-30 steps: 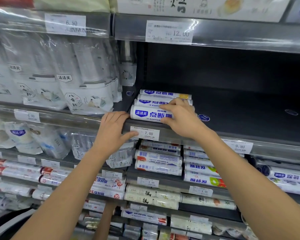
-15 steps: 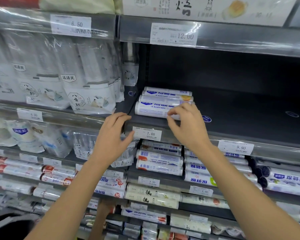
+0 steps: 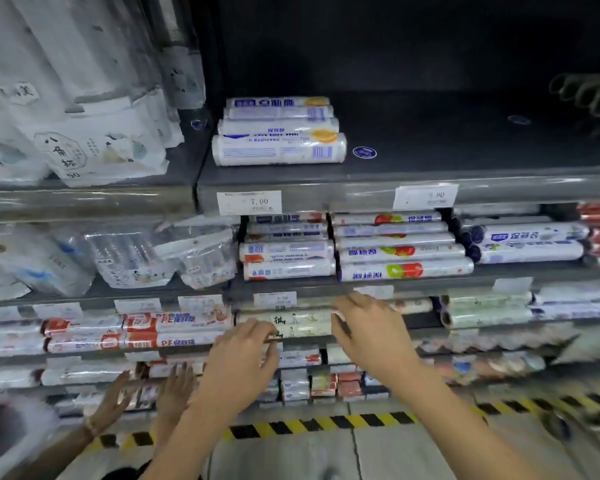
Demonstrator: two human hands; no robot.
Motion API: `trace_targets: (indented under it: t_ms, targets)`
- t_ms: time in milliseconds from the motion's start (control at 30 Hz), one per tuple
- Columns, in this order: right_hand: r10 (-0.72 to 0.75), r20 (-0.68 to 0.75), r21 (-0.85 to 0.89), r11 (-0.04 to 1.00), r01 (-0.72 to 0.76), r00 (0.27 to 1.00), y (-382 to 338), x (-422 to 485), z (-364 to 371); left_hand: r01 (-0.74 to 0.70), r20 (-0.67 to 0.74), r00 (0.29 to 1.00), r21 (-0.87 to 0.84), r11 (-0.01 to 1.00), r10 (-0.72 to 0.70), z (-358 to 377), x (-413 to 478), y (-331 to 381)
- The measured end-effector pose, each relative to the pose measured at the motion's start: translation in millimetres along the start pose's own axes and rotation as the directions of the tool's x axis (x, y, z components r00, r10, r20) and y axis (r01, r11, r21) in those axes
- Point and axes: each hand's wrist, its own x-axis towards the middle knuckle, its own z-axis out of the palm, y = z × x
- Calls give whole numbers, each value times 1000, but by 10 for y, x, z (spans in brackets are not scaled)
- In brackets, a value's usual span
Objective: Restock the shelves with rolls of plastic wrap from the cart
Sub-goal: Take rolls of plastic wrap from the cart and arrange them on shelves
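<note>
The left hand (image 3: 243,362) is held loose, nothing grasped; white rolls of plastic wrap (image 3: 279,150), printed in blue with orange marks, are laid in a row on the dark shelf (image 3: 430,154), well above both hands; the right hand (image 3: 371,334) is likewise held slack, nothing grasped.

This is a shop aisle, most likely in a supermarket. The 7.00 price tag (image 3: 249,202) sits in a clear rail (image 3: 343,197) on the front edge of a dark metal shelf (image 3: 430,161), and a 9.90 tag (image 3: 425,196) sits to its right in the same rail. Just above the 7.00 tag lie identical barcoded rolls of plastic wrap (image 3: 279,148). To its left stand bagged paper cups (image 3: 94,150). Below it, more price-tagged tiers hold rows of wrapped rolls (image 3: 404,270), down to black-and-yellow floor tape (image 3: 326,422).
</note>
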Motion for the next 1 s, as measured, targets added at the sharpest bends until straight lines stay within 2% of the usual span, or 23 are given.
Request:
trace_targets:
  t_ms: [200,300,500,667,800,900,1000]
  targets:
    - [198,27,-71,978,-196,980,9,-1049,313,-118,204,972,-17,993,119,479,-407,212]
    - [353,32,-76,934,-350,935,-14,-1562,388,-207,259,942,-56,977,214,699,-500,404]
    - [644,73,-118,763,-635,761,-3,-2607,311,-416,385,814,-137,899,435,1083,-697,1013]
    - [831,28,-88,556,-827,556,81,-3404,145,-578,398,682,-220,786,614,1386,-802,1512]
    - [901,14,-78,434,-898,434,229,-3929,5,-651,409,578,-292,701,706,1653,-920,2019]
    - [929,-21,-68,368,-927,370,417,-4287,-120,-712,420,501,-298,636,757,1842,-997,2481]
    - [944,-32,-66,325,-944,327,670,-4623,-228,-727,429,465,-315,610,775,2041,-1041,2942]
